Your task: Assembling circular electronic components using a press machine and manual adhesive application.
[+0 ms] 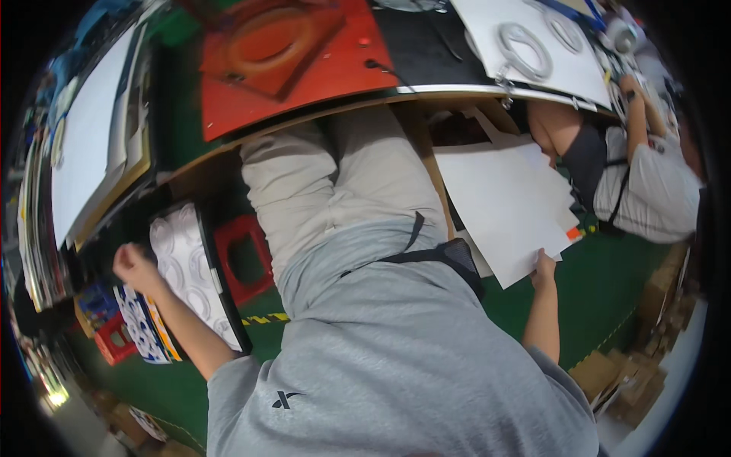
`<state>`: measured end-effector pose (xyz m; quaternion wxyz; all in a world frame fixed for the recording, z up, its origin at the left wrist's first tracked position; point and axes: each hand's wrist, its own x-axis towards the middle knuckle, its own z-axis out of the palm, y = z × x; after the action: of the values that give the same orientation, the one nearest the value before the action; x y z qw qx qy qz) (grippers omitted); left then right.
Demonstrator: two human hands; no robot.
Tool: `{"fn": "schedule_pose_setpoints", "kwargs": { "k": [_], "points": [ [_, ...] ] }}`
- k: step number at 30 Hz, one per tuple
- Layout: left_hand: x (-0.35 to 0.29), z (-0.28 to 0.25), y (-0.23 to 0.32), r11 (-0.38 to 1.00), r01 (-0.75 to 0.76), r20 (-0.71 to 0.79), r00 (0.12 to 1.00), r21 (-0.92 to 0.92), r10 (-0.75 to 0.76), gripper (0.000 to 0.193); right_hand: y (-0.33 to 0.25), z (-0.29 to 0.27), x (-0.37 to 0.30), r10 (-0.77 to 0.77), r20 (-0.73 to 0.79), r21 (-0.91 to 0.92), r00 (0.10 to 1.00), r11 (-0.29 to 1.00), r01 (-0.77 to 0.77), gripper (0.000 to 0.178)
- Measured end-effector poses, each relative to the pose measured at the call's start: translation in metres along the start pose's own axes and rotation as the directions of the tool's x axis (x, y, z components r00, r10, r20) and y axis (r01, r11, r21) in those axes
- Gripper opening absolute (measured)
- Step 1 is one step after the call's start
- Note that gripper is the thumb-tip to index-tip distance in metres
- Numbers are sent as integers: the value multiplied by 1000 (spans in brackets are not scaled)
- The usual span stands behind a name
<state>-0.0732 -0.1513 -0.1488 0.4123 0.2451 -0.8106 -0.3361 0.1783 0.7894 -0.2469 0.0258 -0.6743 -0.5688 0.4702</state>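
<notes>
At the right, my right hand (544, 268) is closed on the lower corner of a stack of large white sheets (495, 206). The sheets lie slanted beside my right thigh, and their right edges are staggered. On the left, my left hand (135, 270) is raised with its fingers curled in and nothing visible in them. It is slightly blurred. Close beside it stands a white board printed with ring shapes (186, 263).
A red panel with a ring-shaped piece (266, 38) lies on the table ahead. White rings (525, 52) rest on a white board to its right. Stacked boards (95, 129) stand left, near a red stool (242, 255). Another person (647, 179) sits at the right; cardboard boxes (632, 388) are behind.
</notes>
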Motion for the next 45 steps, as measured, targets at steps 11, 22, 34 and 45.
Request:
{"fn": "schedule_pose_setpoints", "kwargs": {
  "k": [11, 22, 34, 45],
  "points": [
    [-164, -5, -94, 805, 306, 427, 723, 508, -544, 66, -102, -36, 95, 118, 163, -952, 979, 280, 125, 36],
    [-135, -20, -74, 653, -92, 485, 748, 752, -453, 62, -49, 197, 62, -246, 849, -456, 467, 103, 884, 53],
    [-103, -51, -117, 630, 516, 616, 228, 580, -754, 61, 104, 244, 122, 105, 747, -659, 656, 239, 713, 60],
    [-32, -53, 81, 882, 448, 686, 597, 145, -416, 35, 17, 221, -9, 85, 381, -922, 921, -33, 385, 82]
  ]
}}
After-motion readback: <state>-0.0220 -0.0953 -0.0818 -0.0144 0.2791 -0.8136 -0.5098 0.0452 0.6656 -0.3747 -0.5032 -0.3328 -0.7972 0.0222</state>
